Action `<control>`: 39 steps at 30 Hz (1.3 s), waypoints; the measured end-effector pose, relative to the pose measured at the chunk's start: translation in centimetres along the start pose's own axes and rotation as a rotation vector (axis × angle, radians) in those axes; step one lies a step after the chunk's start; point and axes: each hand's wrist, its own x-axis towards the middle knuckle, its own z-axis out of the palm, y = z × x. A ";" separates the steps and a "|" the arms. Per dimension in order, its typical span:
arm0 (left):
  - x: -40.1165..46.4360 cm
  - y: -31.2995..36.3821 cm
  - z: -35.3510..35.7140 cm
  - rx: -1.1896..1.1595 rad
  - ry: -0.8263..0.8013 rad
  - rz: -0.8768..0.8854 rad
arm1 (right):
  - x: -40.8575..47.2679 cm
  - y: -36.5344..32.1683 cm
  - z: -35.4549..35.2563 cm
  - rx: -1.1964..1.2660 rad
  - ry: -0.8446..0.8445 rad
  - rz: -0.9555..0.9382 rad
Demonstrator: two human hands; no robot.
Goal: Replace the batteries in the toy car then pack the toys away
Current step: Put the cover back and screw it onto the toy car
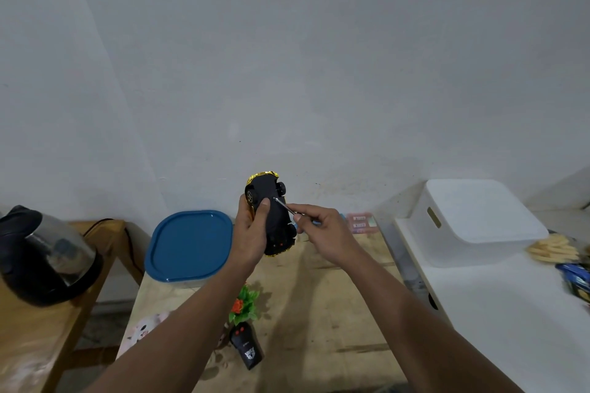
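Note:
A gold toy car (277,220) is held upside down above the wooden table (319,313), its black underside and wheels facing me. My left hand (250,230) grips the car's side, thumb on the underside. My right hand (322,230) pinches a thin screwdriver (285,205) whose metal tip touches the underside near the upper wheels. A black remote control (246,348) with orange buttons lies on the table below my arms. A pack of batteries (362,223) lies at the table's far right edge.
A container with a blue lid (190,246) sits at the table's back left. A small plastic plant (244,305) lies near the remote. A kettle (48,252) stands on the left bench. A white bin (475,220) and snacks (554,250) rest on the white surface at right.

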 end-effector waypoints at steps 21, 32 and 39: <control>0.0 -0.7 -1.8 0.361 -0.037 0.106 | 0.7 -1.5 -0.4 -0.747 0.008 -0.214; -0.3 -0.8 -2.3 0.341 -0.184 0.063 | 1.6 -3.9 -1.7 -0.573 -0.036 0.028; -0.3 -1.7 -2.7 0.289 -0.179 -0.004 | 2.1 -4.2 -2.4 -0.539 -0.102 0.017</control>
